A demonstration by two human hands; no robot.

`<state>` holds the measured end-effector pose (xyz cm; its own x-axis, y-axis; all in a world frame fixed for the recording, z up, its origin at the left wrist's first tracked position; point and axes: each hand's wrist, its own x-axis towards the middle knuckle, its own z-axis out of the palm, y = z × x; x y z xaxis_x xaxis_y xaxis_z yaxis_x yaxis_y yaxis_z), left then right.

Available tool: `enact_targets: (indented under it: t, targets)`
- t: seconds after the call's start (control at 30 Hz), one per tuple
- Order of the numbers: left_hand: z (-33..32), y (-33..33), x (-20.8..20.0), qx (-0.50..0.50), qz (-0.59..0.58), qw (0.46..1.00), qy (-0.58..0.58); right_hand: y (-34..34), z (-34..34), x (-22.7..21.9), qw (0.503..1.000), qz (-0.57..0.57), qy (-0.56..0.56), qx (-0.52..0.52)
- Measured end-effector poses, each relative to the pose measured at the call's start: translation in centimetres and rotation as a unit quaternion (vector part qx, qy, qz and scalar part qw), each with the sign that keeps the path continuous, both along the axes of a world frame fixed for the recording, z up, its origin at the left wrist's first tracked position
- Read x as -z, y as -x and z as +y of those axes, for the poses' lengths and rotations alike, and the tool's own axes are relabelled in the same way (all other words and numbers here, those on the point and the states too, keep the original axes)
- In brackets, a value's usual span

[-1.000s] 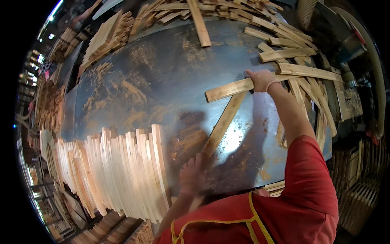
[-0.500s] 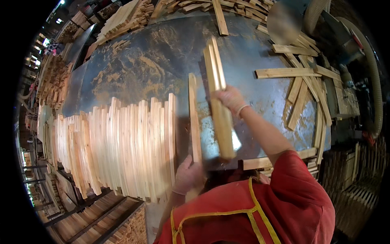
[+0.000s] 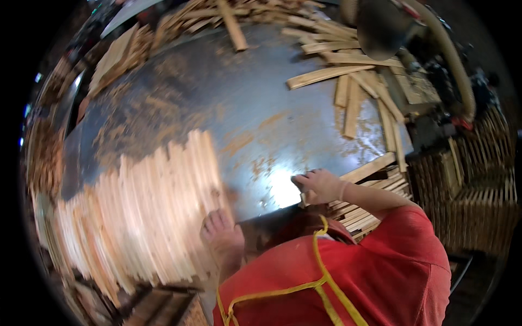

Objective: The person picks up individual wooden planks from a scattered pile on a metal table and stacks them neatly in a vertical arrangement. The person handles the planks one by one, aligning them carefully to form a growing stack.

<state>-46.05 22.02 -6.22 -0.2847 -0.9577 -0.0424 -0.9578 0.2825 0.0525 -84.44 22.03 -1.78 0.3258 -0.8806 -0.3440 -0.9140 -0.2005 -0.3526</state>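
A row of pale wooden strips point(image 3: 157, 212) lies side by side on the left of the metal-topped table point(image 3: 255, 119), blurred by motion. My left hand point(image 3: 223, 231) rests at the near right end of this row, its fingers stretched out against the outermost strips. Near the table's front edge, my right hand point(image 3: 322, 187) is closed with curled fingers. Something small and dark shows at its fingertips and a pale bit lies under them; I cannot make out what it holds.
Loose boards point(image 3: 353, 103) lie crisscross at the right, beside a ribbed hose point(image 3: 454, 60). More offcuts point(image 3: 201, 16) are heaped along the far edge, where one board point(image 3: 232, 27) juts inward. Stacked strips point(image 3: 359, 209) sit by my right arm. Sawdust point(image 3: 157, 103) is scattered over the tabletop.
My right hand has come down to the front edge; the strips it held are out of sight. The separate strip by my left hand no longer stands apart from the row. The view has shifted.
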Motion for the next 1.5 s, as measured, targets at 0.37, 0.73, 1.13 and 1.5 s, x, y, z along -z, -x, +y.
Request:
enact_targets:
  t: [0.37,0.73,1.13,1.5]
  targets:
    - [-8.9,0.1,1.8,-0.019,0.065,0.994,0.084,17.4,-9.3,-2.2,0.961,0.087,0.127,0.229]
    - [-10.9,-0.3,3.5,-0.019,0.033,0.993,0.111,27.5,-37.4,0.0,0.942,0.229,0.165,0.18]
    - [-11.3,1.1,1.5,-0.061,0.06,0.993,0.077,23.4,-25.8,-0.9,0.953,0.288,-0.094,-0.018]
    - [-10.2,1.3,-1.1,-0.095,0.098,0.99,0.027,0.9,-19.0,-0.9,0.825,-0.431,-0.123,0.345]
